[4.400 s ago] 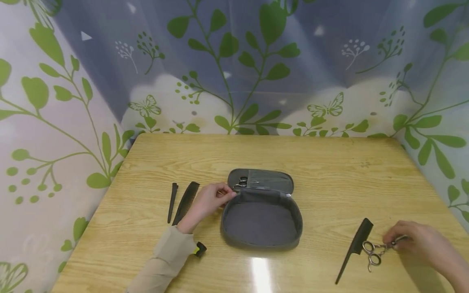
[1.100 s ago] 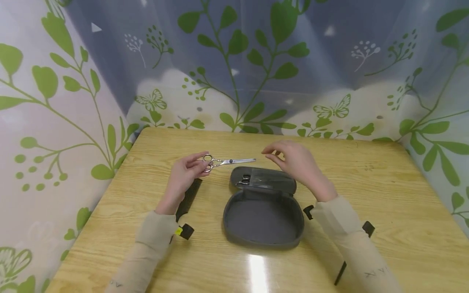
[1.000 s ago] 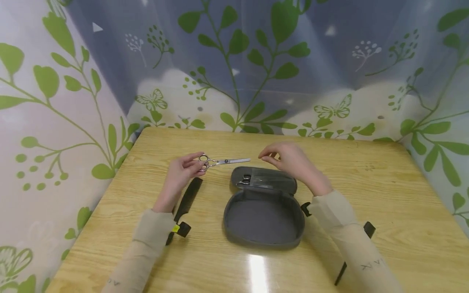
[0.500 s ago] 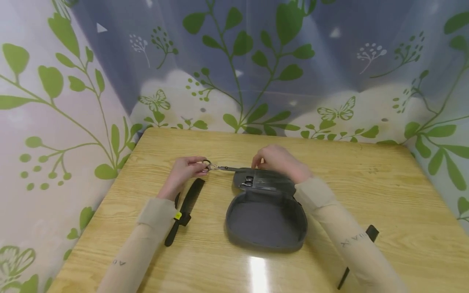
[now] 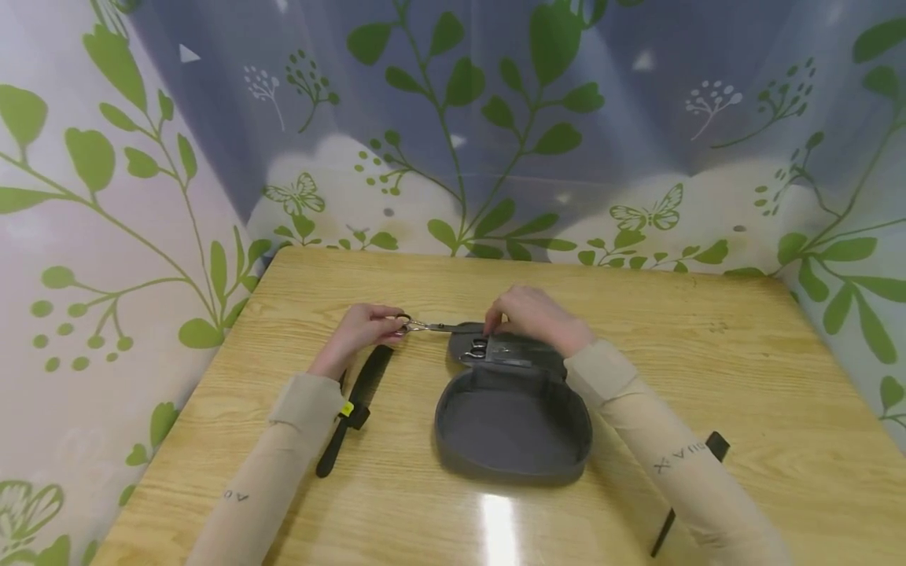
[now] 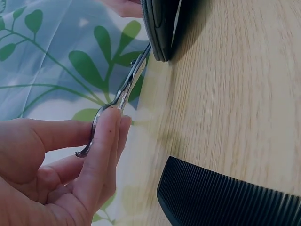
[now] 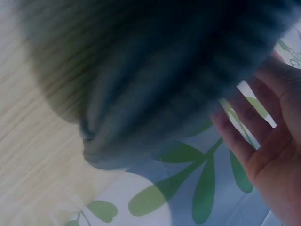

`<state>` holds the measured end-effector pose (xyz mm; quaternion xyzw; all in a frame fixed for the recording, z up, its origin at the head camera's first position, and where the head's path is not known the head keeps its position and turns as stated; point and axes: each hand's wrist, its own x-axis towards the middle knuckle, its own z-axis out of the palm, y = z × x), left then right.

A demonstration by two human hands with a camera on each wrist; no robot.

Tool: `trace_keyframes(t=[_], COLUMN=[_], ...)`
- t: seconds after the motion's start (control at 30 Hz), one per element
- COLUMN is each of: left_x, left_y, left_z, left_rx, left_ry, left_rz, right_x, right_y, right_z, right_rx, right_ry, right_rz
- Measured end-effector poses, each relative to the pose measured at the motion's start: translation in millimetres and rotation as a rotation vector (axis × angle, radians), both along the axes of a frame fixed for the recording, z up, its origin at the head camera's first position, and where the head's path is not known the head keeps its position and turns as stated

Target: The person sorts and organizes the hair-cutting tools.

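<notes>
My left hand (image 5: 357,334) pinches a pair of silver thinning scissors (image 5: 419,325) by the finger rings. The blades point right, reaching over the raised lid of a grey zip case (image 5: 513,474), close to the lid's clear pocket (image 5: 520,350). My right hand (image 5: 534,318) is at that pocket, thumb and index finger pinching its upper left edge. Another pair of scissors (image 5: 476,350) sits in the pocket, its rings sticking out on the left. In the left wrist view the scissors (image 6: 123,92) run up to the case's zipped edge (image 6: 157,33). In the right wrist view the case (image 7: 141,103) hides the right fingertips.
Left of the case lies a black wide comb (image 5: 368,377), with a thin black piece mostly hidden under the left wrist. A black tail comb (image 5: 717,446) lies at right, partly covered by the right sleeve. Patterned cloth (image 5: 453,118) hangs behind the wooden table (image 5: 708,338).
Earlier my right hand held scissors at the right and my left hand was at the case. The thinning scissors passed to my left hand and came down to the lid; my right hand moved to the pocket.
</notes>
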<state>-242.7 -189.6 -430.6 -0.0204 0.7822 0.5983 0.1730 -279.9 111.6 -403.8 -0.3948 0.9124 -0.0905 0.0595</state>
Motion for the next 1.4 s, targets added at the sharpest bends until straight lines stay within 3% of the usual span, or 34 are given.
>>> trace_keyframes(t=[0.43,0.63,0.87,1.13,1.4], left_x=[0.2,-2.4,-6.4,-8.0,-8.8], left_y=[9.6,15.2,24.0,42.4,61.4], left_z=[7.2,2.0,-1.1,1.2,-1.3], left_rx=[-0.055,-0.053,-0.064,-0.129,-0.267], left_ry=[0.026,0.035,0.03,0.03,0.092], left_rz=[-0.051,-0.054,-0.077,-0.123,-0.186], right_x=[0.9,1.6,2.8,4.7,4.3], right_y=[1.7,4.2,5.1,2.9,3.6], right_z=[-2.3,-2.1,-1.0,-1.5,-4.9], right_rx=[0.014,-0.028,-0.021,-0.024,-0.024], right_ry=[0.133,0.199,0.21,0.215,0.226], right_rz=[0.016,0.036,0.037,0.027,0.007])
